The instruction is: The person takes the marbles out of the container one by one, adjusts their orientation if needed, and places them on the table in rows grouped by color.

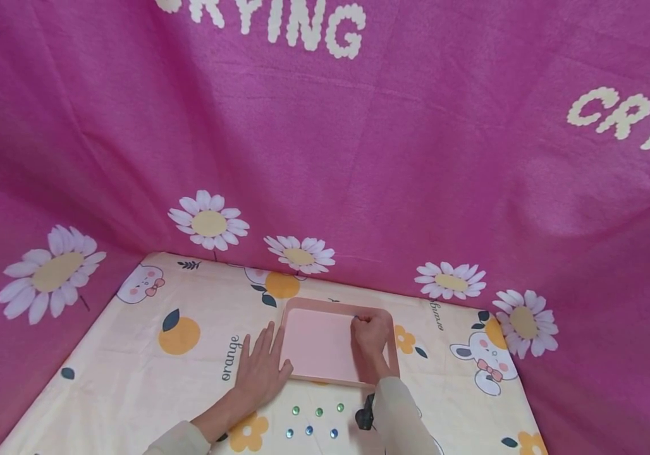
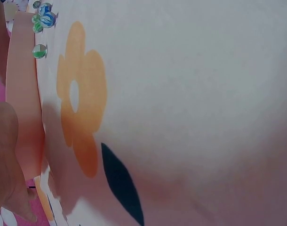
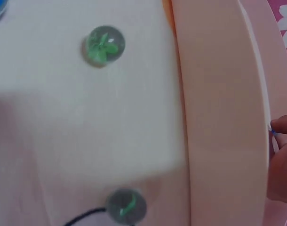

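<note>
A shallow pink tray (image 1: 319, 344) lies on the table. Over its right part, my right hand (image 1: 372, 335) pinches a small blue glass marble (image 3: 273, 131) between thumb and finger, mostly hidden by the fingers. My left hand (image 1: 261, 368) rests by the tray's left side with fingers straight, the thumb at the near left corner. In front of the tray sit three green marbles (image 1: 318, 412) and, nearer to me, three blue marbles (image 1: 309, 430). The left wrist view shows part of the left hand (image 2: 4, 160) against the tray's wall (image 2: 26, 94).
A cream cloth (image 1: 188, 385) printed with oranges, flowers and rabbits covers the table. Behind and at both sides hangs a magenta curtain (image 1: 302, 139) with daisies. Beside the right forearm is a small black object (image 1: 365, 415), its kind unclear.
</note>
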Motion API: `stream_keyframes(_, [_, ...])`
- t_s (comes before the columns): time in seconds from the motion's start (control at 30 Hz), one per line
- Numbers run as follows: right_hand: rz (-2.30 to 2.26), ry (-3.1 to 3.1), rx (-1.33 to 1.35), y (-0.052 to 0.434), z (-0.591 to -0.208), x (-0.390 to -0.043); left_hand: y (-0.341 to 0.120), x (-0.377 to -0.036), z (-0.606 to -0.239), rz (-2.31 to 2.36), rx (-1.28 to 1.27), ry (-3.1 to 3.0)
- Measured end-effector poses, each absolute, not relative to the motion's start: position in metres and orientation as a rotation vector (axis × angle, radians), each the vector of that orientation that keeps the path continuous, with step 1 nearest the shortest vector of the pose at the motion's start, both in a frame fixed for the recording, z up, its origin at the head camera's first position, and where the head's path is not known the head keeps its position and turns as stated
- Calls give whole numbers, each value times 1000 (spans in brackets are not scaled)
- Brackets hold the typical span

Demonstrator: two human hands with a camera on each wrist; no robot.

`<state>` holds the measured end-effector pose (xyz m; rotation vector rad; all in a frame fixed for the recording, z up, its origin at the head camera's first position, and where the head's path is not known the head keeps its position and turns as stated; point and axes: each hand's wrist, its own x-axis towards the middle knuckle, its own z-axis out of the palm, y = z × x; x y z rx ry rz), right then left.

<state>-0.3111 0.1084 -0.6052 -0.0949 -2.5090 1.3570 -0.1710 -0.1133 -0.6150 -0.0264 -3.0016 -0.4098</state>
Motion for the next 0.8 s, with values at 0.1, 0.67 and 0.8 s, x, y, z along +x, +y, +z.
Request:
stream_keyframes(0.1, [1410, -2570, -110, 112, -603, -309, -114, -172, -616, -399, -21, -2996])
stream_keyframes(0.67, [1583, -2685, -327, 128, -608, -292, -111, -170, -615, -419, -19, -2999])
stream_keyframes(0.8, [1628, -2664, -298, 131, -608, -290, -112, -170, -615, -396, -26, -2984])
